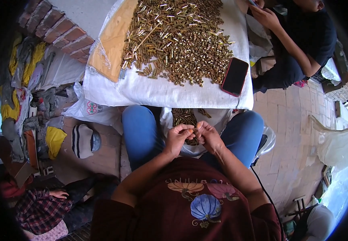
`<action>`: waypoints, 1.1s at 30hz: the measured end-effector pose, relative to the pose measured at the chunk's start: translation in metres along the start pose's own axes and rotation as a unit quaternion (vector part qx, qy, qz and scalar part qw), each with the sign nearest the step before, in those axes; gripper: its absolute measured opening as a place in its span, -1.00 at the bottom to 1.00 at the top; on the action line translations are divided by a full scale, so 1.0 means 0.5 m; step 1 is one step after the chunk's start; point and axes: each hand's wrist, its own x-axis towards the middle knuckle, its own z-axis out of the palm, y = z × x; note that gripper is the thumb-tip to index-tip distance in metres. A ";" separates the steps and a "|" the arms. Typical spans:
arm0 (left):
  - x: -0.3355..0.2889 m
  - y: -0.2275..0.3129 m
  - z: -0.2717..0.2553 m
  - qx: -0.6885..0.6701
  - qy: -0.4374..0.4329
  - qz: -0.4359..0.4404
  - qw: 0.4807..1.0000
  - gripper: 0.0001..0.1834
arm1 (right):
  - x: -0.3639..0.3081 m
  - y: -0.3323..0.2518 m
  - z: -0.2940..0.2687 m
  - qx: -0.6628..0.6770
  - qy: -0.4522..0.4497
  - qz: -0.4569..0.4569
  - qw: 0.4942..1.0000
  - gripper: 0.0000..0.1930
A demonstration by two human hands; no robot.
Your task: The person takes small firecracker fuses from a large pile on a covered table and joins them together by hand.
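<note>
Left hand [178, 139] and right hand [209, 137] close together, both pinching a small metal piece [195, 130], mostly hidden. Below, white bag [166, 120] of metal parts [184, 116] between knees [137, 122].

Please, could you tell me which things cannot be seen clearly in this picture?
Head view:
- Small piece between left hand and right hand: too small, partly covered by fingers.
- Bag between the knees: both hands hide some contents.
- Brass-coloured pile: far end cut off by upper edge.
- Other person, upper right: head cut off by upper edge.
</note>
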 end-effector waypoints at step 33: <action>0.453 0.168 -0.023 0.511 0.449 0.206 0.704 -0.50 | 0.064 0.037 -0.001 -0.038 0.060 0.108 0.992 -0.91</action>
